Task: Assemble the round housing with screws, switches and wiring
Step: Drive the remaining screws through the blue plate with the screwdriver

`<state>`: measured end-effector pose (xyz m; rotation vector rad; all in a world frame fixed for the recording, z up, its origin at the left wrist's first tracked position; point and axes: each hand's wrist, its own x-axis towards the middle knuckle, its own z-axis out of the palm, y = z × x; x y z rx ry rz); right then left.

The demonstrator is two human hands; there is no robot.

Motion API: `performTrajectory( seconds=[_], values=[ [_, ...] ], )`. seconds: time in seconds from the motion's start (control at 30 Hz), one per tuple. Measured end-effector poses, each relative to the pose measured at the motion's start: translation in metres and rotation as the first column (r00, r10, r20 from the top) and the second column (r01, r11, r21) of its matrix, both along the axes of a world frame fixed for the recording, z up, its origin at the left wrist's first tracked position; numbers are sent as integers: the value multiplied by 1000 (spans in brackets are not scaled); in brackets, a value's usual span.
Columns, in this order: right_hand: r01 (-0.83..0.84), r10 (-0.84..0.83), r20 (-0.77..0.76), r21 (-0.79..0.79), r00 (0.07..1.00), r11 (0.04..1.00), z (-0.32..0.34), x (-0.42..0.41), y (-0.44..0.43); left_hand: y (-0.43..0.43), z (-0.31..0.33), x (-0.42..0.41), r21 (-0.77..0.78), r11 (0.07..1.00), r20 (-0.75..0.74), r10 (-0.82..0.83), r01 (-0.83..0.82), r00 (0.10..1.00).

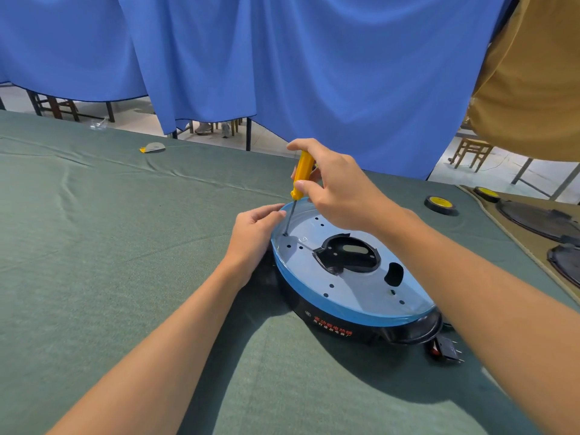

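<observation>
One round black housing, capped by a metal plate under blue film, lies on the green cloth-covered table directly under both hands.

The right hand is wrapped around the handle of one yellow-handled screwdriver, thumb on its near side. The tool stands nearly upright, with its tip set into a hole at the plate's edge, just below that hand.

The left hand sits against the housing's outer wall. Its fingers are bent and its fingertips touch the rim beside the screwdriver shaft. I cannot tell whether it pinches anything.

Between the two forearms the plate shows four pairs of small round holes and two larger cut-outs: a central one filled by a black plastic part and one dark oval opening.

Under the right forearm, beside the housing, lies one black rocker switch with a red face.

Beyond the right wrist lie two rolls of black tape with yellow cores. Two dark round plates rest further out on that side.

Far beyond the left hand lies one small grey-and-yellow piece.
</observation>
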<state>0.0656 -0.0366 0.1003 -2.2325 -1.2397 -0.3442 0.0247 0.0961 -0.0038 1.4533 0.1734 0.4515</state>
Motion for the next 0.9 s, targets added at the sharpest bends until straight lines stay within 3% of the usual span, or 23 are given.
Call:
performTrajectory(
  seconds=[0.17,0.33,0.5,0.6,0.73,0.9],
  values=[
    [72,-67,57,-99,996,992,8,4,10,5,8,-1,106,992,115,53,-65,992],
    [260,-237,150,-159,960,953,15,1,35,12,15,-6,161,987,114,8,-26,993],
    [415,-405,92,-171,910,894,17,-3,45,10,15,-5,274,959,118,44,-76,992],
    [389,-383,78,-278,921,879,23,-4,43,10,15,-2,348,923,134,121,-161,984],
    [182,-201,-9,-383,980,906,35,1,37,9,19,-2,450,869,133,163,-206,978],
    [269,-256,84,-266,963,926,29,4,37,7,25,-7,602,781,134,107,-167,985]
  ],
)
